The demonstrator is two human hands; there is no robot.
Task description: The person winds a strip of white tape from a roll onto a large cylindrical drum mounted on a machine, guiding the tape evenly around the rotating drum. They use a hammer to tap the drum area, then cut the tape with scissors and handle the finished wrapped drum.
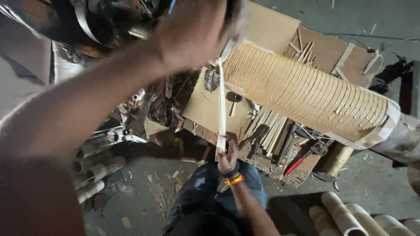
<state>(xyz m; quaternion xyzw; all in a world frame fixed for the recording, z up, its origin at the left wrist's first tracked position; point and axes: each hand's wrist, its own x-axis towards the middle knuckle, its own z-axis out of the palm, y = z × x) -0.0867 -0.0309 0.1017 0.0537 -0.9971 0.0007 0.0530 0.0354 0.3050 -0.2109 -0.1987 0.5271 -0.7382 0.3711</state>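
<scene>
Left hand [197, 30] and right hand [226, 158] each grip an end of a pale strip [222, 105] — taut, thin, vertical — beside a ribbed bamboo-slat cylinder [306, 94] overhanging the cluttered workbench [205, 109]; bare floor [144, 192] below.

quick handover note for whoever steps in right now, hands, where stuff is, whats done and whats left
Left hand: raised close to the camera, blurred, gripping the top end of the pale strip.
Right hand: lower down, pinching the strip's bottom end, so it runs taut between both hands.
Slatted bamboo cylinder: lies on the cluttered workbench, slats already along its whole visible length, white band at the far end.
Red-handled pliers at the bench edge.
Left: the strip is not yet on the cylinder.
</scene>
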